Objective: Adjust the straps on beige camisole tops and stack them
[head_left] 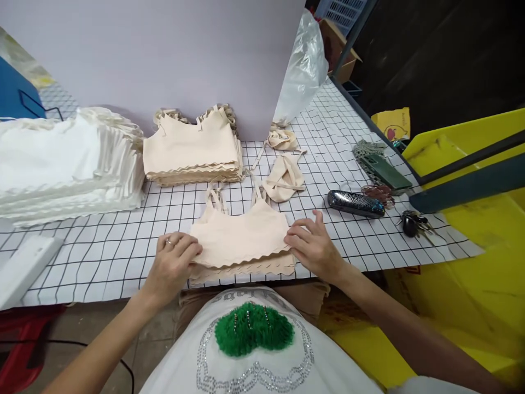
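A small stack of beige scallop-edged bra tops (241, 241) lies at the near edge of the grid-patterned table (123, 246). My left hand (174, 262), with a ring on one finger, pinches the left side of the top piece. My right hand (314, 243) grips the right side, fingers curled over the fabric edge. Both hands hold the same top garment.
A taller beige stack (192, 150) and a white garment stack (61, 164) sit behind. Loose beige pieces (283, 178), a dark case (355, 203), keys (412, 223), a clear plastic bag (299, 71) and yellow bins (471, 219) lie to the right.
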Action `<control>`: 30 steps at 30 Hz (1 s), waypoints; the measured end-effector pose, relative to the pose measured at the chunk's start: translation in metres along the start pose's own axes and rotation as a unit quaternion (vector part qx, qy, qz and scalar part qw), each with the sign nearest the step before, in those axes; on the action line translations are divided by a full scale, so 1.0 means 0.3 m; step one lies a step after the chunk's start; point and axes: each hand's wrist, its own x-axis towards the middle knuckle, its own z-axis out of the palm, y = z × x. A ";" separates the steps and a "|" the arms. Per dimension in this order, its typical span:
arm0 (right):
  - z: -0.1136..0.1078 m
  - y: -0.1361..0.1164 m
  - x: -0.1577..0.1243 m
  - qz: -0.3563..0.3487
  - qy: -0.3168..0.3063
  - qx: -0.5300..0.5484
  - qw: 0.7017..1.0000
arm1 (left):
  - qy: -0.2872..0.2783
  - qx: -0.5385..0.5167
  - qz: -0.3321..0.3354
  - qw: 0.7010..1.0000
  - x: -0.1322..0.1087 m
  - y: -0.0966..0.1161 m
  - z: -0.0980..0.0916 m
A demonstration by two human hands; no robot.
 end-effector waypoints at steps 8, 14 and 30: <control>0.021 -0.017 -0.080 -0.001 -0.088 0.064 0.994 | -0.076 -0.156 -0.057 0.983 -0.087 0.012 -0.016; 0.014 -0.007 0.088 0.014 -0.018 0.134 0.991 | -0.040 -0.263 -0.261 0.928 0.073 -0.144 0.015; 0.306 -0.028 0.502 0.301 -0.203 0.526 0.769 | 0.020 -0.349 -0.374 0.859 0.278 -0.211 0.234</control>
